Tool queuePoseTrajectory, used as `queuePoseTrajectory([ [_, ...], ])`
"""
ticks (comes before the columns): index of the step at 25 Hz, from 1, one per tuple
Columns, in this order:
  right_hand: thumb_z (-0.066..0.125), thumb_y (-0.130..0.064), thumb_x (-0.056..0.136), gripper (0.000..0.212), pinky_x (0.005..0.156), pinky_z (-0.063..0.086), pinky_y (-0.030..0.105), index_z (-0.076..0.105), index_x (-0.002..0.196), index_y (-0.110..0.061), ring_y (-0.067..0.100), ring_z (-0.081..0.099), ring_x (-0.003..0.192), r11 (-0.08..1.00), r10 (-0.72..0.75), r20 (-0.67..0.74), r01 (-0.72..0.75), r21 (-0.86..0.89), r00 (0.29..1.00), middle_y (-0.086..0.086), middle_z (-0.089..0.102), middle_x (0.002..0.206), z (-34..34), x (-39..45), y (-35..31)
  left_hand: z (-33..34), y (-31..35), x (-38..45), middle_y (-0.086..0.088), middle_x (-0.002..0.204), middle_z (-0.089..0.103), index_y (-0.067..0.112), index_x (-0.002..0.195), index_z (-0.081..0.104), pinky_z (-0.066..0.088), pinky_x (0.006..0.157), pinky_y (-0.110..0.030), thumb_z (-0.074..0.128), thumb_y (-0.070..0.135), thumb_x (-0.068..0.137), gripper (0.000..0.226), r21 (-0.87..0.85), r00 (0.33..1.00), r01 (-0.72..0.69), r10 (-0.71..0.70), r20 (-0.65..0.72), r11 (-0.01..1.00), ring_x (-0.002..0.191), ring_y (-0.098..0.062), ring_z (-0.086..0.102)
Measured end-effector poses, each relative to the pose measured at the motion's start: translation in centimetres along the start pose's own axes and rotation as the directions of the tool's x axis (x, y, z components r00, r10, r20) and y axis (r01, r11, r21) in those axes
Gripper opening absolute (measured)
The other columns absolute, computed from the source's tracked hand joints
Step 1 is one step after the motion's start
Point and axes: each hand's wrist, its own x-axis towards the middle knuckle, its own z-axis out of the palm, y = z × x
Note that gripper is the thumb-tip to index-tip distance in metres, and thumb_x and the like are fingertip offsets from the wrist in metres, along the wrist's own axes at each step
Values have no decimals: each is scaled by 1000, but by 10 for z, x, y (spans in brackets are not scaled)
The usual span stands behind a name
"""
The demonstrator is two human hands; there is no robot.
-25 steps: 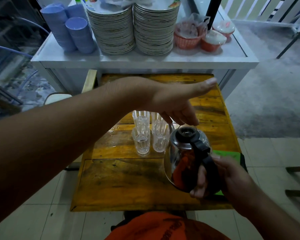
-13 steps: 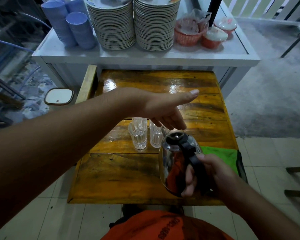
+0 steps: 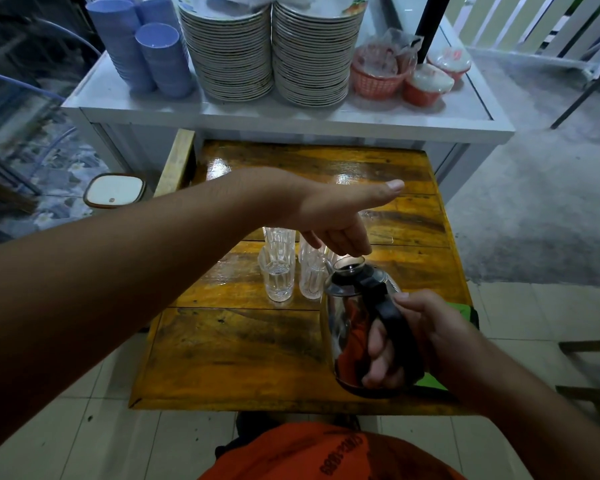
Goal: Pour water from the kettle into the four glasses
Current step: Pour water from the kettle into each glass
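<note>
The kettle (image 3: 357, 320), a shiny steel pot with a black lid and black handle, sits at the right side of the wooden table (image 3: 243, 344), tipped a little toward the glasses (image 3: 291, 268), which stand clustered just beside its spout near the middle of the table. The right hand (image 3: 420, 344) grips the black handle, fingers curled round it and thumb on top. The left hand (image 3: 329, 216) reaches across above the lid, thumb stretched out and fingers hanging straight down, their tips just over or on the lid knob; whether they touch it is hard to tell. The kettle looks rigid and probably heavy if full, its polished wall slippery and perhaps hot, so the handle is the sound place to hold it, with a finger steadying the lid as it tilts. The glasses look thin, light and easy to knock over, and since they stand touching or nearly so, the spout wants careful aim. A green cloth (image 3: 461, 311) lies behind the kettle.
</note>
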Motion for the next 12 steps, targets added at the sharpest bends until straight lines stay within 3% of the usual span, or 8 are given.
queuePoseTrajectory([
  [5, 20, -50, 95, 71, 59, 51, 30, 69, 76, -1, 37, 63, 71, 999, 2, -10, -2, 48, 1000, 26, 72, 72, 3, -1, -9, -2, 0, 2, -6, 146, 54, 12, 141, 53, 30, 117, -47, -11, 71, 87, 103, 17, 1000, 4, -4, 6, 1000, 135, -18, 50],
  [12, 18, -47, 96, 74, 58, 54, 30, 73, 74, -2, 35, 65, 65, 995, -5, 3, 5, 103, 1000, 30, 72, 74, 4, 0, -18, -7, -2, 5, -4, 146, 54, 12, 140, 54, 30, 117, -49, -12, 72, 86, 105, 12, 1000, 3, -3, 9, 1000, 135, -17, 49],
])
